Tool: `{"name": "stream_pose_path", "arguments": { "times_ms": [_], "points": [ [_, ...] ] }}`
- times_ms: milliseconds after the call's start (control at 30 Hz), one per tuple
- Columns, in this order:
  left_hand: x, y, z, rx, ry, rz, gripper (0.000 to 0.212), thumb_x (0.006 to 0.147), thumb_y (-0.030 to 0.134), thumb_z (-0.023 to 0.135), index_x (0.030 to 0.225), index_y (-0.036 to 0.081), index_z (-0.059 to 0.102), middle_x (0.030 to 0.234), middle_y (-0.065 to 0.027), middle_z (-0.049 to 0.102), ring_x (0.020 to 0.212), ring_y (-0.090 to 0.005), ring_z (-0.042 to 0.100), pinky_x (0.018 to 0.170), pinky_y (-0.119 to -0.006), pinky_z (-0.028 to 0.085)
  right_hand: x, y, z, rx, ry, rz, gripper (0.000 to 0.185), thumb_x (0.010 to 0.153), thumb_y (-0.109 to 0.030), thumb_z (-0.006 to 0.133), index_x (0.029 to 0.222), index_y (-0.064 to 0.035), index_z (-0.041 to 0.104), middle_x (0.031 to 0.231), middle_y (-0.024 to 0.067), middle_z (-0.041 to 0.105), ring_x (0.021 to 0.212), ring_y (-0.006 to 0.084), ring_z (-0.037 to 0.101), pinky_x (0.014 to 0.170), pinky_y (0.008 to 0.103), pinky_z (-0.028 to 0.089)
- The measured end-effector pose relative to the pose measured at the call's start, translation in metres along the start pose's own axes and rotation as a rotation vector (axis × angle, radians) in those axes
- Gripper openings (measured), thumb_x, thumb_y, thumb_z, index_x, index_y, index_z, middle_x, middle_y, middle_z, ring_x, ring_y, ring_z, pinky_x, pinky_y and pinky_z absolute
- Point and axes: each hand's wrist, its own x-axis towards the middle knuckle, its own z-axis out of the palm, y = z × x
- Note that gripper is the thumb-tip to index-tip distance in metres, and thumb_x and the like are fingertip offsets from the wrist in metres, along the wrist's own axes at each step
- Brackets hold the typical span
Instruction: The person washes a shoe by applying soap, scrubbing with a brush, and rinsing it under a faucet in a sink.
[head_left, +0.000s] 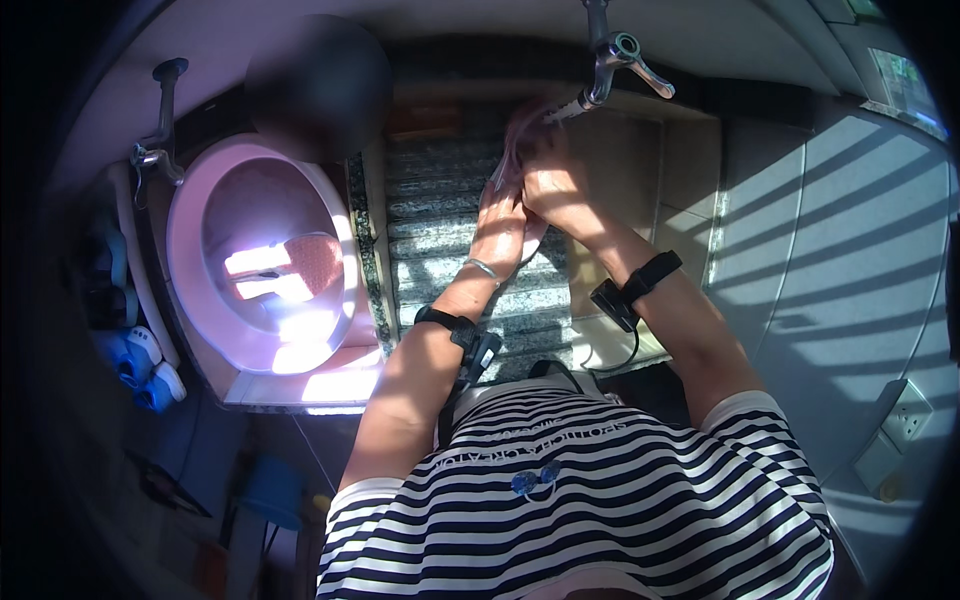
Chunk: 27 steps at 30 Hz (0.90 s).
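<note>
Below a chrome tap (604, 71), my left hand (496, 225) lies along a pale pink, flat item (534, 234) and supports it. My right hand (553, 176) grips the same item from the other side, its fingers partly hidden by shadow and glare. What the item is cannot be made out. Water (564, 112) runs from the spout onto the item's far end and the fingers. Beneath both hands is a ribbed stone washboard slab (427, 255). A bracelet and a black strap with a small device are on my left arm; a similar strap is on my right.
Left of the slab stands a pink plastic basin (191, 247) holding a pink textured item (319, 259) in bright sunlight. A second tap (157, 155) hangs above it. Blue shoes (146, 367) sit at far left. A tiled sink wall (686, 172) and wall socket (906, 416) are on the right.
</note>
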Motion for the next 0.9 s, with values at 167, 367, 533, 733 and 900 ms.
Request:
{"name": "stream_pose_path", "arguments": {
  "times_ms": [167,367,533,733,900],
  "points": [
    [0.003,0.005,0.001,0.012,-0.061,-0.034,0.035,0.084,0.012,0.056,0.117,-0.001,0.057,0.131,-0.0208,0.05,0.129,-0.0333,0.043,0.118,-0.049,0.021,0.024,0.0,0.025,-0.144,0.069,0.187,0.036,0.08,-0.019,0.057,0.112,-0.0026,0.064,0.122,0.0181,0.057,0.112,0.0318,0.054,0.079,0.0448,0.052],
    [-0.002,-0.004,0.004,0.048,0.038,-0.013,0.042,0.084,0.01,0.057,0.125,0.001,0.055,0.133,-0.0194,0.049,0.128,-0.0353,0.044,0.118,-0.048,0.021,0.017,0.006,-0.016,0.08,-0.365,0.085,0.032,0.078,-0.016,0.056,0.106,-0.0046,0.068,0.115,0.0155,0.062,0.111,0.035,0.054,0.103,0.0455,0.035],
    [0.007,0.004,-0.017,-0.104,-0.026,0.031,0.05,0.08,0.011,0.064,0.129,0.01,0.055,0.13,-0.0138,0.051,0.121,-0.0336,0.048,0.112,-0.049,0.03,0.014,0.032,0.003,0.05,-0.236,0.111,0.029,0.079,-0.016,0.057,0.103,-0.005,0.069,0.114,0.0176,0.061,0.112,0.0367,0.05,0.091,0.0441,0.047],
    [-0.016,0.035,-0.042,0.128,0.08,-0.35,0.089,0.06,0.034,0.083,0.138,0.015,0.045,0.132,-0.0216,0.041,0.119,-0.0404,0.04,0.1,-0.051,0.036,0.022,0.029,0.003,0.109,-0.067,0.236,0.023,0.078,-0.015,0.058,0.096,-0.0072,0.07,0.11,0.0201,0.061,0.107,0.0415,0.051,0.089,0.0445,0.049],
    [-0.019,0.018,-0.042,0.169,-0.127,-0.377,0.096,0.055,0.023,0.081,0.141,0.015,0.04,0.133,-0.0255,0.039,0.115,-0.0424,0.045,0.1,-0.049,0.042,0.03,0.04,0.01,0.455,-0.09,0.279,0.021,0.08,-0.019,0.059,0.097,-0.014,0.07,0.107,0.0245,0.061,0.106,0.045,0.056,0.09,0.0474,0.048]
  ]
}}
